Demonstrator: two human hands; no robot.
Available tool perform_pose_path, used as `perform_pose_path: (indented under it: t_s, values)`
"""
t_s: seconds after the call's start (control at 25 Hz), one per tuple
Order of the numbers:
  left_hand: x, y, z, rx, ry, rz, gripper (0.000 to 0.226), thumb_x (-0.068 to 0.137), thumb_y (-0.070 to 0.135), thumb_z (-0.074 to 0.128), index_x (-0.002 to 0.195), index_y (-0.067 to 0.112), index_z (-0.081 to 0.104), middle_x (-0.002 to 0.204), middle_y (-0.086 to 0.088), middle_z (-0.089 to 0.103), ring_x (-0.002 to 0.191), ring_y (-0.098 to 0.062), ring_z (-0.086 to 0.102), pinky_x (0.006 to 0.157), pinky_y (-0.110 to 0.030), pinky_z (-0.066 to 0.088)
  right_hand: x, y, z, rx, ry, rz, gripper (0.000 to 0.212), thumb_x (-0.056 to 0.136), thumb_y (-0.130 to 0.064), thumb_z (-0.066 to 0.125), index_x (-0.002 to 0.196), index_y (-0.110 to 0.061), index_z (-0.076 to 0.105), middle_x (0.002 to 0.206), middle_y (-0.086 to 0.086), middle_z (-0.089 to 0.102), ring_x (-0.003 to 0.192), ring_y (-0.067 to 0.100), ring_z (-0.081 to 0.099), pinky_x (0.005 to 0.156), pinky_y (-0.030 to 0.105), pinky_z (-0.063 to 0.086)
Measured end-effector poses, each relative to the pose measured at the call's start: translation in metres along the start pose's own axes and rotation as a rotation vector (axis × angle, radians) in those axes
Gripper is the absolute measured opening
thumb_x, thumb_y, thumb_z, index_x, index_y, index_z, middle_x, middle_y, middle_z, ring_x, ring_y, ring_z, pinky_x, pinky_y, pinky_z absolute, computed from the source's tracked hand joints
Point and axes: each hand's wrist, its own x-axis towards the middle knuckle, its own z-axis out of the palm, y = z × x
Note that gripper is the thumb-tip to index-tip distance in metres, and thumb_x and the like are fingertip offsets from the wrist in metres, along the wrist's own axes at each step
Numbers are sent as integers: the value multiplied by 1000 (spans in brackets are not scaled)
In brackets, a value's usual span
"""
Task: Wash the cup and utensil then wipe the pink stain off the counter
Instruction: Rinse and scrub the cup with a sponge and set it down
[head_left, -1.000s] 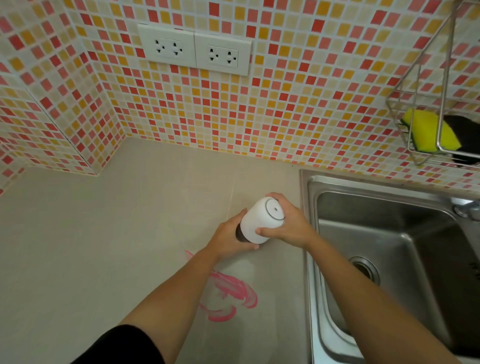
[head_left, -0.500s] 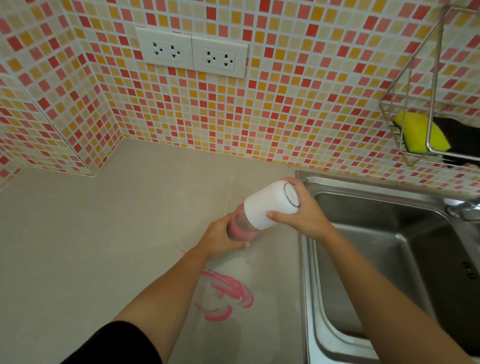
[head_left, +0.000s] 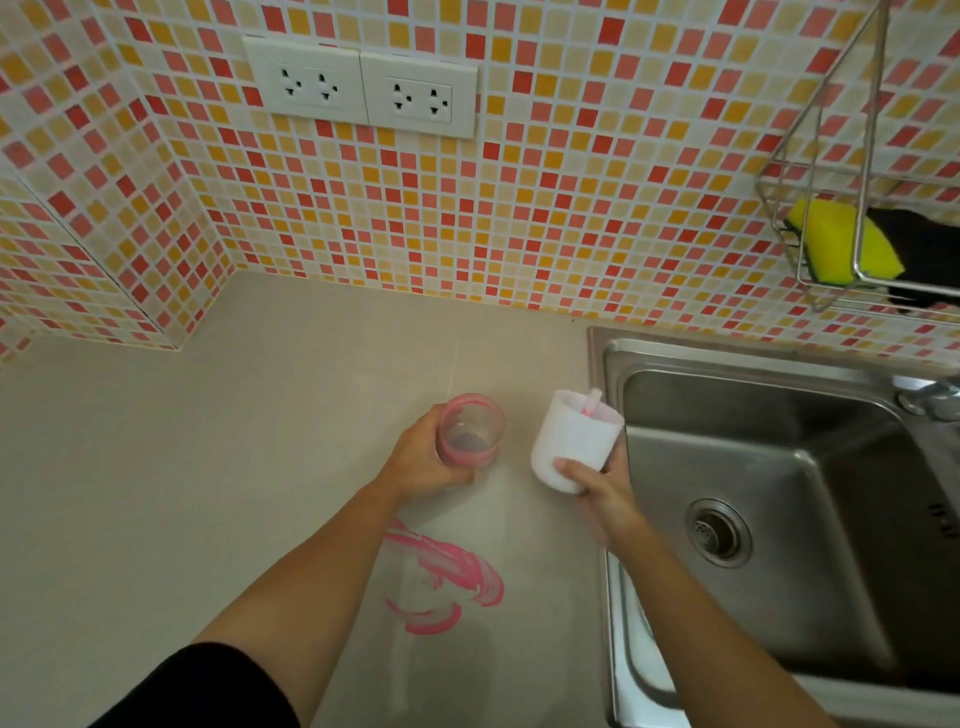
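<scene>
My left hand (head_left: 423, 470) grips a clear cup with pink residue (head_left: 469, 430), held upright just above the beige counter (head_left: 208, 467). My right hand (head_left: 602, 486) holds a white cup (head_left: 571, 447) from below, tilted with its mouth up and toward the sink. A pink-and-white utensil (head_left: 592, 402) pokes out of the white cup's mouth. A smeared pink stain (head_left: 447, 577) lies on the counter between my forearms.
A steel sink (head_left: 753, 452) with a drain (head_left: 718, 531) sits at the right; the tap (head_left: 930, 405) shows at its far right edge. A wire rack (head_left: 852, 228) on the tiled wall holds a yellow sponge (head_left: 836, 241). Two wall sockets (head_left: 361, 88) sit above the counter.
The white cup was upturned over the clear one. My right hand pulled it off, moved right and turned its mouth upward. My left hand keeps the clear cup.
</scene>
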Motion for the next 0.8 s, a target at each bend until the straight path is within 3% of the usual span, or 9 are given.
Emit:
perform_pose_path:
  t_s: [0.16, 0.36, 0.44, 0.52, 0.6, 0.68, 0.8]
  values:
    - [-2, -6, -10, -1, -5, -15, 85, 53, 13, 88, 125, 30, 46, 117, 8, 59, 107, -10, 56, 87, -19, 43, -3, 15, 13, -343, -17, -103, 94, 46, -26, 87, 129, -24, 44, 120, -1, 58, 108, 15, 58, 79, 21, 51]
    - [-6, -8, -15, -14, 3, -20, 86, 52, 16, 88, 123, 35, 44, 116, 9, 59, 108, -11, 56, 88, -21, 44, 5, 17, 25, -479, -47, -224, 88, 49, -20, 88, 126, -21, 46, 118, -8, 59, 106, 1, 57, 79, 5, 44]
    - [-8, -8, -14, -39, -7, -8, 90, 50, 19, 87, 125, 35, 40, 120, 9, 56, 112, -11, 54, 90, -21, 43, 9, 16, 26, -521, -68, -222, 90, 52, -17, 90, 128, -22, 43, 120, -6, 57, 108, 7, 56, 83, 6, 43]
    - [-10, -9, -12, -79, -4, 5, 98, 50, 21, 91, 131, 31, 37, 124, 10, 53, 114, -9, 53, 93, -21, 42, 10, 15, 25, -564, -87, -216, 93, 53, -13, 91, 131, -21, 41, 124, -3, 55, 112, 11, 54, 90, 17, 43]
    - [-14, -6, -13, -92, 18, 0, 90, 53, 23, 92, 128, 31, 41, 119, 13, 55, 111, -9, 55, 90, -19, 44, 9, 16, 23, -597, -108, -213, 98, 50, -9, 90, 132, -22, 38, 125, -4, 54, 113, 11, 53, 92, 21, 43]
    - [-20, -2, -15, -110, 64, -7, 83, 53, 31, 90, 122, 33, 45, 116, 15, 57, 110, -10, 56, 87, -19, 46, 5, 16, 17, -612, -114, -189, 103, 49, -1, 82, 137, -22, 32, 127, -5, 51, 117, 13, 50, 95, 21, 43]
    - [-33, 14, -23, -165, 182, 10, 87, 46, 41, 86, 122, 29, 47, 120, 8, 57, 111, -9, 55, 89, -24, 48, -1, 14, -4, -673, -86, -176, 104, 58, 3, 66, 148, -15, 18, 145, 5, 37, 135, 18, 37, 111, 36, 35]
